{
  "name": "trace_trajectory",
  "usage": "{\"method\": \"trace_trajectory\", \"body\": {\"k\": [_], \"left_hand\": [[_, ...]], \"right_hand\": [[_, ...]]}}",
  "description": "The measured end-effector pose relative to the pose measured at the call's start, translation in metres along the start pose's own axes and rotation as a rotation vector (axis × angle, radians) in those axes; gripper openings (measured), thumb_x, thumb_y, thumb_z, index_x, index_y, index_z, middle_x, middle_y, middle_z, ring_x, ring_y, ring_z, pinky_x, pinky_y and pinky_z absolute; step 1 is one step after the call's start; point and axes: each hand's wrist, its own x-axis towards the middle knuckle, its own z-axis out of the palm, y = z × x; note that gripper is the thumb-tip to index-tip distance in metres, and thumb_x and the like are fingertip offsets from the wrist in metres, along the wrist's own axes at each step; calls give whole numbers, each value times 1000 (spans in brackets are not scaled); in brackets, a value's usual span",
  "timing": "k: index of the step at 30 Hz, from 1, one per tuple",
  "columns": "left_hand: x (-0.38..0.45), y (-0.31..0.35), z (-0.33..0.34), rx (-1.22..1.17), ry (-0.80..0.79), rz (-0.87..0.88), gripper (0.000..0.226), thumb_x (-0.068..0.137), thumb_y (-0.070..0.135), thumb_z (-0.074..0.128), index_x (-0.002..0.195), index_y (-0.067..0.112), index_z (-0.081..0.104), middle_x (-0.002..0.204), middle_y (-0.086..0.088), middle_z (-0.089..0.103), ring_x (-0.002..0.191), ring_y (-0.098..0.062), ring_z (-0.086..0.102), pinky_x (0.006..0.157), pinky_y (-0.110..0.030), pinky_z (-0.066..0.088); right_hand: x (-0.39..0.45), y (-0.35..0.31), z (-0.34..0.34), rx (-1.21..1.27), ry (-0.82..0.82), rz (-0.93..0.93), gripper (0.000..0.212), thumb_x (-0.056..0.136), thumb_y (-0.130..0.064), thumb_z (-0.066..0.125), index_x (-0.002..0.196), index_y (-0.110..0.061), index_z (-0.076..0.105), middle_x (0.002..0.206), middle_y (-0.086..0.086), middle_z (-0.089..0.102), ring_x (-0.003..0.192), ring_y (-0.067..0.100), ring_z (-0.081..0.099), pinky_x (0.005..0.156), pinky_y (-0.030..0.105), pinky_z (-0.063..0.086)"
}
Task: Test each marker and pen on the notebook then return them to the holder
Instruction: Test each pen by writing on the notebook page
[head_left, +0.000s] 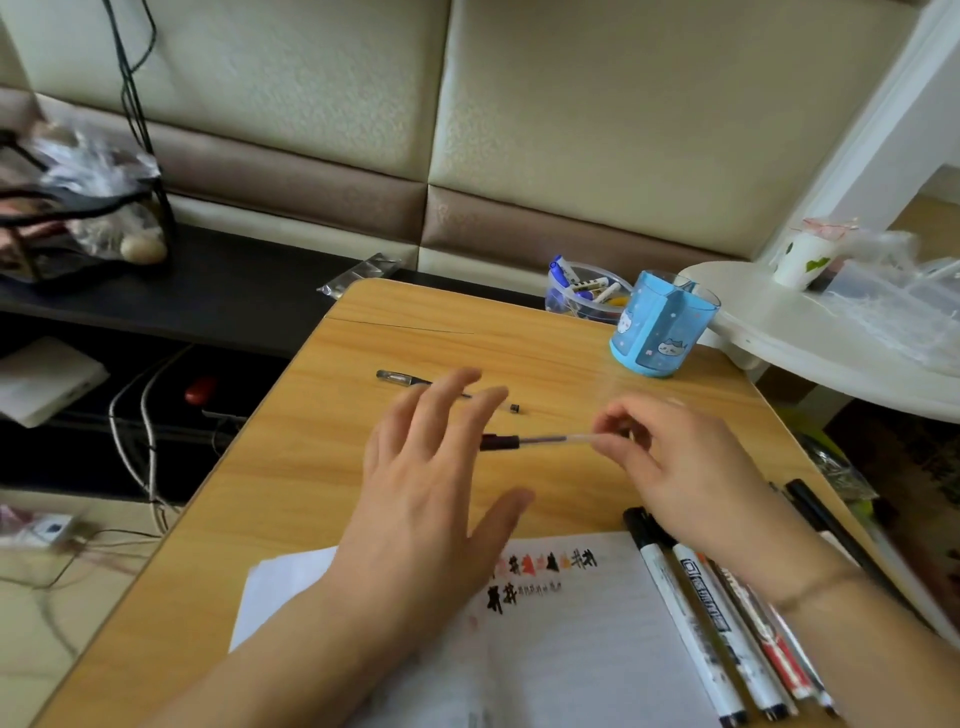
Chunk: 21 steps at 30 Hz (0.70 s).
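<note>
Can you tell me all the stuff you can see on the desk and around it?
Wooden desk: one, light brown, centre.
White lined notebook: one, scribbled red and black, near edge.
Black-capped white markers: several, right side of the notebook.
Blue cat-print pen holder: one, far right corner.
Clear tub of small markers: one, behind the holder.
Clear pen barrel: one, lying mid-desk.
Thin pen refill with black tip: one, held above the desk.
White paper cup: one, white side shelf.
Left hand: open, fingers spread.
Right hand: pinches the refill.
</note>
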Motion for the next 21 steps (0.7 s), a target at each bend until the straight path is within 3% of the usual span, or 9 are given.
{"method": "trace_trajectory", "body": {"k": [1, 3, 5, 7, 10, 12, 15, 18, 21], "left_hand": [[1, 1, 0, 37, 16, 15, 48, 91, 50, 46, 132, 26, 48, 137, 7, 47, 128, -20, 39, 104, -39, 35], [0, 4, 0, 25, -18, 99, 31, 96, 42, 41, 112, 23, 60, 108, 7, 62, 100, -18, 55, 85, -39, 46], [-3, 11, -1, -94, -106, 195, 25, 99, 35, 39, 97, 20, 59, 85, 7, 60, 75, -16, 52, 65, -33, 44], [-6, 19, -5, -234, -253, 302, 19, 100, 30, 40, 95, 20, 55, 81, 8, 58, 70, -15, 50, 59, -31, 40], [-6, 25, -14, -349, -488, 392, 15, 102, 25, 46, 96, 28, 59, 87, 14, 64, 72, -2, 57, 65, -23, 47], [-4, 24, -16, -371, -549, 388, 15, 102, 24, 48, 96, 30, 61, 90, 18, 66, 73, 6, 57, 67, -14, 43], [-4, 23, -16, -377, -556, 412, 13, 102, 26, 50, 99, 29, 62, 91, 17, 68, 76, 0, 61, 64, -14, 43], [-4, 17, -12, -349, -533, 399, 19, 100, 43, 48, 106, 33, 62, 80, 7, 69, 64, -15, 60, 56, -27, 47], [-4, 9, -11, -320, -503, 331, 30, 90, 55, 59, 112, 34, 58, 76, 12, 60, 66, -7, 54, 59, -26, 46]], "right_hand": [[-16, -5, -8, 148, 33, 12, 2, 87, -35, 63, 87, -37, 63, 81, -13, 65, 68, 0, 60, 58, 18, 49], [-46, -16, -19, 543, 139, 58, 14, 78, -43, 67, 85, -31, 68, 79, -4, 70, 62, 8, 63, 58, 22, 53], [-68, -28, -17, 982, 189, 113, 37, 65, -57, 77, 84, -26, 70, 68, 6, 68, 61, 17, 63, 59, 27, 55], [-80, -35, 0, 1178, 122, 137, 46, 56, -61, 82, 78, -24, 69, 56, 6, 62, 53, 19, 59, 52, 26, 50], [-87, -38, 25, 1148, 39, 96, 43, 66, -58, 78, 72, -19, 63, 49, 10, 60, 46, 22, 57, 48, 29, 46], [-88, -35, 29, 1135, 24, 54, 39, 77, -50, 74, 72, -16, 57, 51, 11, 61, 48, 24, 59, 51, 31, 47], [-89, -29, 27, 1155, -3, -39, 30, 84, -41, 71, 73, -17, 55, 54, 7, 61, 51, 23, 60, 53, 31, 49], [-91, -26, 26, 1081, -12, -107, 19, 86, -40, 69, 76, -26, 59, 60, 2, 63, 54, 26, 60, 52, 39, 48], [-92, -24, 22, 1044, 39, -71, 16, 85, -40, 67, 84, -25, 65, 66, 3, 68, 60, 28, 65, 55, 38, 53]]}}
